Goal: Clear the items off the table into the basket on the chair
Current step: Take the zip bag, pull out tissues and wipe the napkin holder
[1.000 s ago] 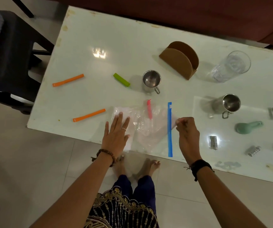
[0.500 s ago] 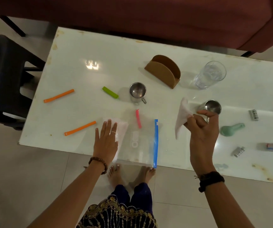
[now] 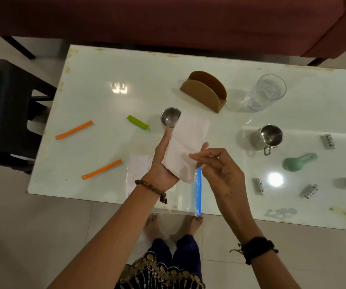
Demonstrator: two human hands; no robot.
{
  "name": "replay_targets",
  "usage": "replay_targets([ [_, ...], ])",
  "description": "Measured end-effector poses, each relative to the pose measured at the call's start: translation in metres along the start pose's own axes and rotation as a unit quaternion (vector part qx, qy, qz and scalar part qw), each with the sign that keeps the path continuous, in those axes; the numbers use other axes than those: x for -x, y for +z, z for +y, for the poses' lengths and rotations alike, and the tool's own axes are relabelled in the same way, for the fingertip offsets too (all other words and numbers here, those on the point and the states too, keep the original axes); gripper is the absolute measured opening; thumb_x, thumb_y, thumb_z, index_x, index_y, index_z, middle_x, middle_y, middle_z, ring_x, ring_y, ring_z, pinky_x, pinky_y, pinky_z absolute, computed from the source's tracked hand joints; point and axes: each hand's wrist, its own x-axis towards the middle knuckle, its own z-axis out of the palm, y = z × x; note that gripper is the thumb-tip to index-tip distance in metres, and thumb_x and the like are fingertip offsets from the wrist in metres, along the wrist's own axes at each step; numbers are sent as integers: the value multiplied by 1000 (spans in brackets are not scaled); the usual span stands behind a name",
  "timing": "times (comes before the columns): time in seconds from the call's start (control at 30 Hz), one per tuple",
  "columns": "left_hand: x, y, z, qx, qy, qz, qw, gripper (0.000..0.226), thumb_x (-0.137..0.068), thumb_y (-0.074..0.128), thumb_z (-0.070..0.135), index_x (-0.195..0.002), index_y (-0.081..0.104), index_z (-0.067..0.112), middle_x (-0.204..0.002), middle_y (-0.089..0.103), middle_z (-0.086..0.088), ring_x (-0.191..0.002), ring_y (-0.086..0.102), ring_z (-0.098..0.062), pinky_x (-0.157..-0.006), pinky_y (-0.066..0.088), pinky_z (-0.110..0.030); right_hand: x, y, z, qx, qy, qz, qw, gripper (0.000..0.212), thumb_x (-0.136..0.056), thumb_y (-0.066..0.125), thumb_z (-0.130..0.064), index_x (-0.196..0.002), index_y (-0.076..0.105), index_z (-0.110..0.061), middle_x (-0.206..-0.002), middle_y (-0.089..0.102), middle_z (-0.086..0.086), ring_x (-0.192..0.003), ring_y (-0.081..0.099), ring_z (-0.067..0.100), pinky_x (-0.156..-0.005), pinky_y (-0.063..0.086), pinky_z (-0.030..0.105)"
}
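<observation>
1. Left hand (image 3: 163, 163) up off the table (image 3: 97, 76), palm open and cradling a folded white napkin (image 3: 185, 147), thumb pressed along its left edge, fingers wrapped under its right side.
2. Right hand (image 3: 220, 170) right beside it, fingers loosely curled, fingertips (image 3: 193, 156) just touching the napkin's lower right edge; whether they actually pinch it, I cannot tell.
3. Under my hands lies a clear zip bag (image 3: 145, 174) with a blue zip strip (image 3: 198, 190), flat on the table, its near end hanging over the near edge.
4. Just past my left hand, a small steel cup (image 3: 169, 117), half hidden by the napkin's top corner.
5. Left of that cup, a green clip (image 3: 138, 122); further left, two orange clips: far orange clip (image 3: 74, 130) and near orange clip (image 3: 101, 169).
6. Beyond my hands, a brown napkin holder (image 3: 204, 91) stands upright, with a clear glass (image 3: 266, 91) to its right.
7. Right of my right hand, a steel mug (image 3: 269, 137), a green scoop (image 3: 299, 161) and several small silver pieces (image 3: 259, 186), too small to identify.
8. Far to my left, off the table, the dark chair (image 3: 3, 113); I cannot make out the basket.
</observation>
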Motion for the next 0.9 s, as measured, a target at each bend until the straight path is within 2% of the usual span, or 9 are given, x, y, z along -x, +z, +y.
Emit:
replay_targets([
  [0.03, -2, 0, 0, -3, 23, 8, 1000, 62, -94, 16, 54, -137, 39, 15, -113, 64, -8, -95, 63, -19, -80, 54, -36, -3, 1, -2, -15, 10, 13, 1000, 11, -90, 55, -10, -100, 59, -12, -104, 70, -4, -102, 66, 10, -97, 50, 33],
  [0.1, -3, 0, -2, -23, 61, 21, 998, 49, -97, 23, 45, -126, 49, 16, -88, 74, 1, -76, 69, -13, -65, 59, -28, -8, 5, -7, -51, 29, 37, 998, 12, -90, 58, -14, -102, 63, -15, -105, 70, -6, -100, 66, 8, -91, 53, 28],
  [0.17, -1, 2, -4, -54, 84, 43, 994, 37, -97, 30, 36, -116, 55, 17, -79, 73, 4, -73, 69, -9, -65, 58, -23, -12, 12, -11, -90, 48, 48, 994, 22, -87, 59, -24, -106, 65, -15, -104, 70, -10, -97, 66, 1, -85, 52, 17],
  [0.23, 0, 3, -10, -82, 96, 70, 990, 25, -95, 40, 29, -105, 60, 18, -78, 70, 4, -78, 65, -10, -70, 54, -24, -14, 20, -11, -121, 76, 55, 988, 32, -86, 61, -27, -115, 65, -14, -109, 70, -9, -97, 65, -3, -83, 50, 10],
  [0.3, 2, 5, -15, -109, 98, 102, 984, 19, -92, 46, 26, -99, 63, 18, -82, 66, 2, -84, 61, -13, -75, 49, -25, -15, 27, -11, -132, 91, 60, 985, 35, -88, 62, -19, -123, 61, -16, -116, 69, -6, -101, 65, -2, -83, 49, 9],
  [0.43, 4, 9, -20, -115, 84, 144, 979, 35, -91, 47, 30, -119, 57, 12, -106, 62, -10, -100, 59, -23, -81, 51, -32, -15, 30, -13, -107, 66, 78, 989, 32, -94, 51, -6, -118, 63, -23, -100, 71, -21, -95, 67, 0, -78, 51, 12],
  [0.57, 6, 3, -16, -65, 73, 108, 989, 35, -91, 43, 33, -118, 57, 16, -95, 69, -6, -86, 66, -20, -67, 57, -31, -14, 21, -14, -144, 74, 86, 983, 31, -96, 45, -6, -101, 66, -27, -87, 74, -18, -85, 68, 2, -70, 53, 15],
  [0.73, 11, -16, -4, 41, 57, 75, 995, 30, -87, 48, 32, -104, 65, 16, -86, 73, -3, -78, 70, -19, -69, 59, -31, -16, 0, -9, -214, 117, 85, 966, 34, -95, 48, -5, -93, 71, -29, -95, 75, -13, -90, 69, 4, -72, 54, 16],
  [0.9, 14, -30, 5, 38, 14, 83, 996, 27, -79, 54, 31, -94, 71, 17, -81, 75, -2, -75, 71, -18, -70, 59, -31, -21, -18, 0, -187, 149, 64, 969, 36, -93, 47, -4, -92, 73, -29, -92, 75, -11, -83, 68, 5, -70, 57, 20],
])
